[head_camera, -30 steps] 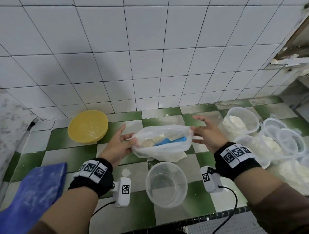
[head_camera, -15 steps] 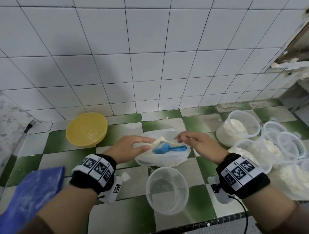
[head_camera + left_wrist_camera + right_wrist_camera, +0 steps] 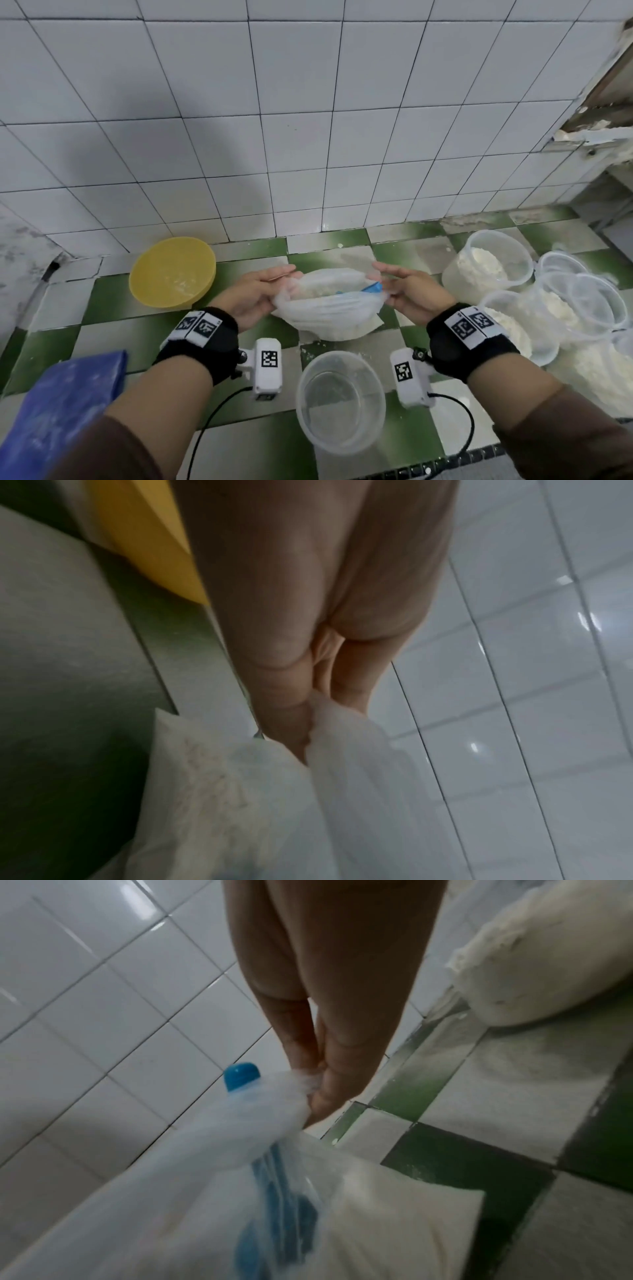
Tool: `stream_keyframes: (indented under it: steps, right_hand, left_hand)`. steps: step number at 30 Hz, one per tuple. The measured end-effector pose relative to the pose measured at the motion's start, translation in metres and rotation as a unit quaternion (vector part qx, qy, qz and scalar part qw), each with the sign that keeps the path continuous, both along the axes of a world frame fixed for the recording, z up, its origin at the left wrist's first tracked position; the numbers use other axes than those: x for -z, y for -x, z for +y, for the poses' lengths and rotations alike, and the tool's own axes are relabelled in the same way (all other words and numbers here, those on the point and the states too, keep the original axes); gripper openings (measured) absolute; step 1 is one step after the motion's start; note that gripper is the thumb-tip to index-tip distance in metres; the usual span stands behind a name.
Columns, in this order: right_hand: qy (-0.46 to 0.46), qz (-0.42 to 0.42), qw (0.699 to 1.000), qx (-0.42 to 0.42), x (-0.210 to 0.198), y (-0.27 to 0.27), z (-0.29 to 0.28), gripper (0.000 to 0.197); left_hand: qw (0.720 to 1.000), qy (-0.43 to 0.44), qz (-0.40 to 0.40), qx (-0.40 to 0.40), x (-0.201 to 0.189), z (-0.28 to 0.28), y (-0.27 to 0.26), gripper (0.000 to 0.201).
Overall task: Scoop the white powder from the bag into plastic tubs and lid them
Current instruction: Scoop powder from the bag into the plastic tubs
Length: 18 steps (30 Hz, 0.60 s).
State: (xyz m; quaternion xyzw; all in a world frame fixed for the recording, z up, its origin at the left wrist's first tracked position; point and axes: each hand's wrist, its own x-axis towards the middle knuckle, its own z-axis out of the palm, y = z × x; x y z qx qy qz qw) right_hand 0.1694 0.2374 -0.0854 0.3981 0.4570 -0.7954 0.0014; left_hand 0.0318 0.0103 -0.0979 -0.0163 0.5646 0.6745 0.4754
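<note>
The step in hand appears to be the opening of the plastic bag (image 3: 329,308) of white powder, so that scooping can begin. The bag rests on the green-and-white tiled tabletop (image 3: 113,329), between the two hands and just behind the empty plastic tub (image 3: 340,401). Its left edge is pinched between thumb and fingers by the left hand (image 3: 255,296), as is seen in the left wrist view; its right edge is pinched in the same way by the right hand (image 3: 409,294). Both forearms are stretched forward, palms turned inward toward each other, and the mouth of the bag is drawn wide between them.

A blue scoop (image 3: 241,1079) lies inside the bag, its handle end projecting near the right fingers. The next move probably calls for one edge to be released and that handle to be taken, while the mouth is kept open by the other hand. Filled tubs (image 3: 488,267) stand at the right.
</note>
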Motion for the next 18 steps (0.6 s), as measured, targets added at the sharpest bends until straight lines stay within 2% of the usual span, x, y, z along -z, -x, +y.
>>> stream_keyframes:
  steps: [3,5,8,12,14,18]
  right_hand:
    - [0.083,0.052,0.994,0.050,0.007,-0.001,0.005,0.050]
    - [0.126,0.084,0.986,0.069,0.009,-0.001,0.006,0.054]
    - [0.139,0.107,0.981,0.082,0.009,0.001,0.005,0.061]
    - [0.144,0.106,0.979,0.098,0.013,0.004,0.004,0.071]
    - [0.158,0.100,0.977,0.103,0.017,0.004,0.004,0.074]
    - [0.154,0.073,0.982,0.081,0.022,0.004,0.004,0.072]
  left_hand:
    - [0.992,-0.072,-0.053,-0.086,0.002,-0.009,-0.001,0.037]
    - [0.980,-0.112,-0.079,-0.143,0.006,-0.014,-0.003,0.043]
    - [0.962,-0.146,-0.106,-0.203,0.014,-0.022,-0.004,0.047]
    - [0.947,-0.176,-0.139,-0.230,0.024,-0.028,-0.005,0.051]
    - [0.947,-0.155,-0.142,-0.242,0.027,-0.028,-0.005,0.038]
    - [0.959,-0.108,-0.133,-0.224,0.024,-0.023,-0.009,0.036]
